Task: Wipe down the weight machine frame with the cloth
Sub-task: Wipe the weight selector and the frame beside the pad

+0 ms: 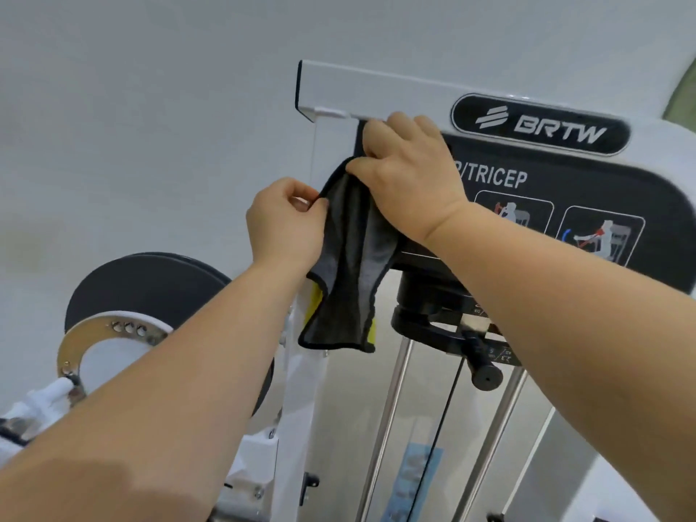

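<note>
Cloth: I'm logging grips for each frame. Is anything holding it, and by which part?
Both hands hold the cloth: the left hand pinches its left edge, and the right hand grips its top end at the frame.

Open room along the bare wall (132,118) left of the white frame upright (333,141), black pulley disc (143,284) blocking lower left, cloth (348,265) hanging across the upright, black knob (486,375) jutting before the chrome guide rods (391,408)
</note>
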